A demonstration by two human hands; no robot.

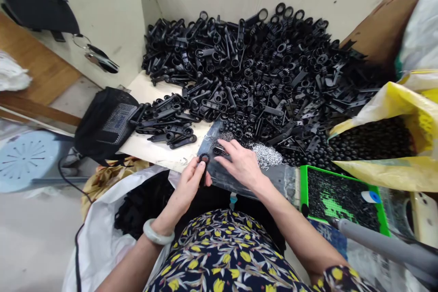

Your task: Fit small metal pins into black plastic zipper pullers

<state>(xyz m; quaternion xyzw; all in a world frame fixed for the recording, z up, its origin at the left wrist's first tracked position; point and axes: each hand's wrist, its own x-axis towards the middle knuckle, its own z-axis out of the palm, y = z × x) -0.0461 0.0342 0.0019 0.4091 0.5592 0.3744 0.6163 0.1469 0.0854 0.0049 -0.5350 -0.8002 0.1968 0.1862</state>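
My left hand [190, 182] is closed around a black plastic handle with a ring-shaped end [204, 159], held near the front edge of the bench with the ring pointing up. My right hand [242, 164] reaches over a small heap of fine dark metal pieces [226, 139], its fingers stretched out and the thumb apart from them. A thin pale sliver shows near its fingertips, too small to name. Just right of this hand lies a pile of small silver pins [267, 155]. Behind both hands spreads a large heap of black plastic parts [239, 68], many with ring ends.
A green tray [304, 191] of tiny black pieces sits at right, beside a yellow bag [383, 166] of small black balls. A grey bar [376, 237] juts in below. At left are a black pouch [106, 123] and an open white sack [99, 219] holding black parts.
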